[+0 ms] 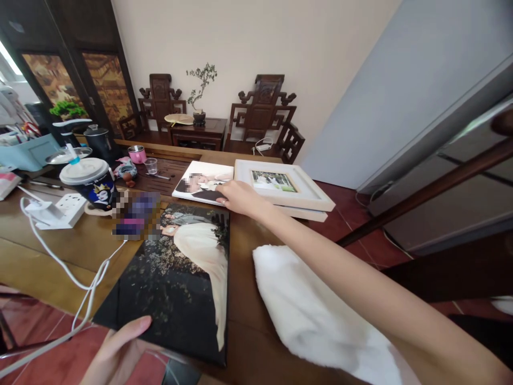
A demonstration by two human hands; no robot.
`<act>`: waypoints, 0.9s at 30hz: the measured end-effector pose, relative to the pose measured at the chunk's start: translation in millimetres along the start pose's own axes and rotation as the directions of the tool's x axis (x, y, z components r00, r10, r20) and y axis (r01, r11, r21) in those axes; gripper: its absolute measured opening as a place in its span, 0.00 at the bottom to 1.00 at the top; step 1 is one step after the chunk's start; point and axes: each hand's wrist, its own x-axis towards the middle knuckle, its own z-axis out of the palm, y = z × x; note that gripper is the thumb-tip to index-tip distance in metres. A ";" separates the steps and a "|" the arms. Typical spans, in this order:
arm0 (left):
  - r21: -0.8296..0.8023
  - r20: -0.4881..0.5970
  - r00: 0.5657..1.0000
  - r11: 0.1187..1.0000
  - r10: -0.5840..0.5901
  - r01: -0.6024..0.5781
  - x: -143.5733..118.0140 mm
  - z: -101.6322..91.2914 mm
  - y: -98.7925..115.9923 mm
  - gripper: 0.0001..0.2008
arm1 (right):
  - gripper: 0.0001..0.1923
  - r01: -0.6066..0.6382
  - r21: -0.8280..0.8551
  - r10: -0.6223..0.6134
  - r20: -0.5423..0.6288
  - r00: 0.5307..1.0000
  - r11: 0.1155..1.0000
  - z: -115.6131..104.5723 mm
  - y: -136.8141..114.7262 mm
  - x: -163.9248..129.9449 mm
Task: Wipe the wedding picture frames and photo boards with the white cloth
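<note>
The long wooden table [52,251] carries everything here, and the biggest piece on it is the dark photo canvas [180,278], lying flat with its near corner jutting past the table edge. That overhang gives the left hand [120,347] room to get fingers beneath while the thumb lies flat on top, so it is a light clamp on the corner, steadying the panel rather than lifting it. Just right of it lies a white cloth [316,315], spread loose on the wood and draped over the near edge, under the outstretched right forearm, within easy reach of either hand. Further back, two pale framed pictures [296,192] lie stacked, the upper one face up, squared off near the far right corner. Touching their left side lies the smaller white-edged photo print [200,182], flat and face up, and here is the right hand [238,197], arm fully extended, fingers together and curled down onto the print's near right corner; whether they pinch the edge or only press on it I cannot tell. Off to the left stand a lidded drink cup [90,184] and a white power strip [66,209], its cable trailing across the wood toward the near edge.
</note>
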 end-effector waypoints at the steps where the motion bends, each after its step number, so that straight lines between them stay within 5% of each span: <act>1: 0.000 0.005 1.000 1.000 -0.004 0.004 0.2 2.1 1.8 0.12 | 0.18 0.006 -0.030 -0.005 0.020 1.000 1.000 7.0 -0.8 13.9; 5: 0.008 -0.005 1.000 1.000 -0.007 0.007 4.9 5.8 7.0 0.17 | 0.19 0.040 -0.130 -0.028 0.096 0.995 0.991 28.5 -3.2 49.6; 11: 0.003 -0.006 0.998 0.998 0.055 -0.055 13.9 9.8 6.8 0.32 | 0.20 0.140 -0.193 -0.105 0.181 0.978 0.971 38.1 -7.1 63.4; 22: 0.002 0.102 0.983 0.989 0.150 -0.151 39.8 11.8 3.0 0.26 | 0.19 0.173 -0.213 -0.156 0.092 0.983 0.962 1.4 9.9 72.6; 27: 0.017 0.101 0.951 0.955 0.292 -0.295 56.8 31.9 12.3 0.21 | 0.19 0.126 -0.208 -0.115 0.064 0.991 0.970 -14.8 26.5 70.7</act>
